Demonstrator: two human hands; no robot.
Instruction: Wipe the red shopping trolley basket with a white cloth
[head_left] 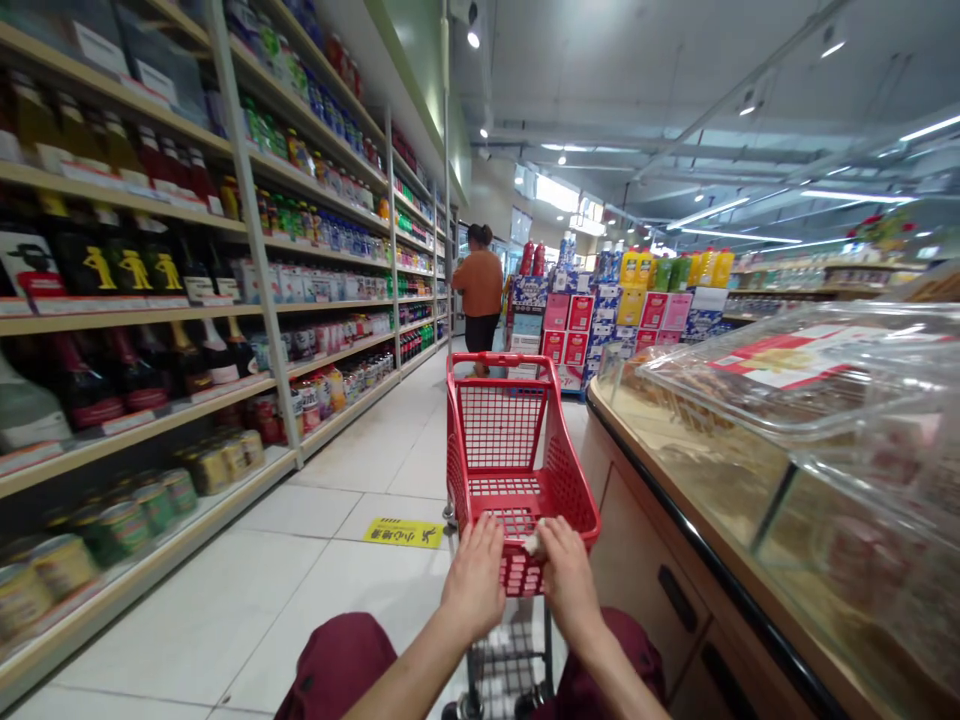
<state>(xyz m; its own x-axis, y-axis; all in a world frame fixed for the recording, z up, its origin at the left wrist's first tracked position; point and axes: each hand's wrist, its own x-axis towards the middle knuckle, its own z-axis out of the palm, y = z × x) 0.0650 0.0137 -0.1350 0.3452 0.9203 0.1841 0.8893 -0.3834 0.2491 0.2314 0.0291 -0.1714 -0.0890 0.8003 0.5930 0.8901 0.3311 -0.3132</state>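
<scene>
Bent maroon knees [337, 665] flank a red cart [536, 492], straight ahead. The left hand [476, 568] lays its fingers over the near rim — whether they close beneath, I cannot tell — and the right hand [568, 572], curled there, pinches a small white scrap [534, 543]. Beyond lie a yellow floor label [403, 532], a wood-fronted counter [628, 520] right, drink-filled shelves [258, 240] left, then a person in orange [480, 285] near stacked cartons [566, 325].
</scene>
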